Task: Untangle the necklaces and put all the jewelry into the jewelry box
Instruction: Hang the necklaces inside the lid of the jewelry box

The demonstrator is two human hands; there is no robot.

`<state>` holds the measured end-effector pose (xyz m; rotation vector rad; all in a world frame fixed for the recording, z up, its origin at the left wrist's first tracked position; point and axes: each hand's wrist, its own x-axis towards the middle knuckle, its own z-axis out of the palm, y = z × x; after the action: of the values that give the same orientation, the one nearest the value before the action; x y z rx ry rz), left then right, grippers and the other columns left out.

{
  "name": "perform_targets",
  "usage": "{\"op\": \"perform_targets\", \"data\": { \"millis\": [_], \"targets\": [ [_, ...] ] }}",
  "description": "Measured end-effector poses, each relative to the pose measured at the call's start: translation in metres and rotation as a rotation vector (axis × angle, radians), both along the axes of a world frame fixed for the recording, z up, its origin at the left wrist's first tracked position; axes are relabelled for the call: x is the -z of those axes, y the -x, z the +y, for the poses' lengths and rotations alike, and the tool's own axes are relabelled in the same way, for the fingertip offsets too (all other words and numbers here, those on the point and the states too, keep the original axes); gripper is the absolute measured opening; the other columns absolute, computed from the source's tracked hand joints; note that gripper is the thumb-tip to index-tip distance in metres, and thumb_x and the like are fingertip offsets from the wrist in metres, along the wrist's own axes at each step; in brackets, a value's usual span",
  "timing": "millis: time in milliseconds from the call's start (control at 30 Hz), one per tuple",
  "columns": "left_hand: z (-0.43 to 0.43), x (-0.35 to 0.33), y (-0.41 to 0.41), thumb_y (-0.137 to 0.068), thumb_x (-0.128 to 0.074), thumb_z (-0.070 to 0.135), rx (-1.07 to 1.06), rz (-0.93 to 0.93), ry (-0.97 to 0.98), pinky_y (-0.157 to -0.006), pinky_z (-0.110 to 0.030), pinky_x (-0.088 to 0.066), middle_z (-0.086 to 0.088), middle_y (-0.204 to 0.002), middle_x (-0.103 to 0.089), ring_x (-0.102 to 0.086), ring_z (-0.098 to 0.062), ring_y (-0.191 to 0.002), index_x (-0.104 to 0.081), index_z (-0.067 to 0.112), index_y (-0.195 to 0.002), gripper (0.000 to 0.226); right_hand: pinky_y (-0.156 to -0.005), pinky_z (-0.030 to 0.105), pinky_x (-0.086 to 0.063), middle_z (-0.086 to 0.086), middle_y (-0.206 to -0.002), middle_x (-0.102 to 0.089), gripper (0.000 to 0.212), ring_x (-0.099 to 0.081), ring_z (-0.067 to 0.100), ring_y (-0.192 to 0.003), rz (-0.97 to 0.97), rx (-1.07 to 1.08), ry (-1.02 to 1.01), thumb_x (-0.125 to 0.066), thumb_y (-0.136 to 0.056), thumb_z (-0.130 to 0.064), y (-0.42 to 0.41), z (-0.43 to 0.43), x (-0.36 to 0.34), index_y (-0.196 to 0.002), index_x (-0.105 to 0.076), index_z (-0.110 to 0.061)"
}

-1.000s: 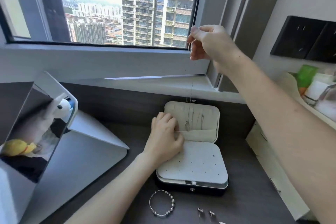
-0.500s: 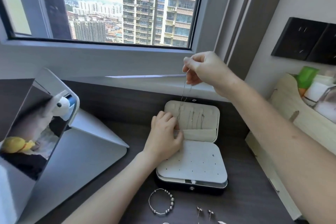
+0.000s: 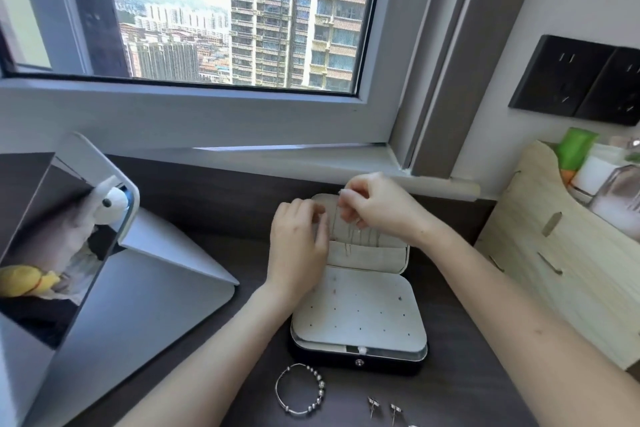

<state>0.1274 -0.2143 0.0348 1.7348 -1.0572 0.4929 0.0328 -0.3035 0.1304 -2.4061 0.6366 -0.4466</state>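
Both hands are up at the jewelry box (image 3: 360, 326), which lies open on the dark surface (image 3: 460, 388) below the window (image 3: 221, 17). Its pale lid is tipped back towards the sill. The right hand (image 3: 379, 210) is at the lid's top edge, fingers curled, pinching a thin necklace (image 3: 347, 243). The chain hangs down the lid's lining, and its lower end dips into the fabric pocket across the bottom. More fine strands hang beside it, too thin to tell apart.

The left hand (image 3: 299, 246) is over the lid's left side, fingers bent against the lining. Whether it grips a chain there, I cannot tell. The two hands sit close together, fingertips nearly meeting.

The box's lower half shows a pale insert dotted with small holes. A beaded bracelet (image 3: 300, 388) lies on the surface just in front of the box, with a pair of earrings (image 3: 384, 406) to its right. A tilted mirror (image 3: 69, 239) stands at the left, and a wooden organizer (image 3: 554, 274) holding bottles sits at the right.
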Motion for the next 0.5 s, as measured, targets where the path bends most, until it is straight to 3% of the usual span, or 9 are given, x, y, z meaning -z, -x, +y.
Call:
{"op": "perform_targets", "data": {
  "millis": [100, 200, 300, 500],
  "targets": [
    [-0.005, -0.01, -0.004, -0.087, -0.056, 0.025, -0.015, -0.009, -0.054, -0.068, -0.023, -0.03, -0.002, -0.082, -0.062, -0.047, -0.017, -0.075, -0.07, 0.012, -0.098, 0.021, -0.079, 0.044, -0.055, -0.001, -0.081, -0.07, 0.023, -0.066, 0.012, -0.081, -0.046, -0.001, 0.011, -0.047, -0.096, -0.02, -0.001, 0.0, 0.008, -0.083, -0.065, -0.018],
    [-0.008, -0.015, -0.006, -0.09, -0.06, 0.023, 0.022, 0.077, -0.085, -0.067, -0.027, -0.031, -0.003, -0.085, -0.062, -0.051, -0.021, -0.08, -0.072, 0.015, -0.097, 0.016, -0.081, 0.046, -0.053, 0.003, -0.082, -0.069, 0.023, -0.065, 0.018, -0.085, -0.117, 0.002, 0.032, -0.047, -0.097, -0.017, -0.002, 0.001, 0.009, -0.085, -0.065, -0.011],
    [-0.01, -0.021, -0.008, -0.09, -0.061, 0.025, 0.036, 0.111, -0.059, -0.067, -0.028, -0.034, -0.002, -0.086, -0.064, -0.054, -0.021, -0.082, -0.073, 0.015, -0.095, 0.016, -0.079, 0.047, -0.052, 0.001, -0.079, -0.068, 0.022, -0.064, 0.018, -0.084, -0.14, -0.002, 0.105, -0.047, -0.097, -0.019, -0.002, -0.001, 0.001, -0.085, -0.065, -0.013],
    [-0.018, -0.051, -0.01, -0.092, -0.058, 0.023, 0.11, 0.124, 0.056, -0.075, -0.035, -0.044, -0.001, -0.091, -0.069, -0.058, -0.02, -0.086, -0.072, 0.013, -0.097, 0.018, -0.074, 0.031, -0.046, -0.007, -0.077, -0.065, 0.019, -0.061, 0.014, -0.081, -0.158, 0.018, 0.356, -0.05, -0.096, -0.023, -0.007, -0.005, -0.035, -0.087, -0.065, -0.017]
  ]
}}
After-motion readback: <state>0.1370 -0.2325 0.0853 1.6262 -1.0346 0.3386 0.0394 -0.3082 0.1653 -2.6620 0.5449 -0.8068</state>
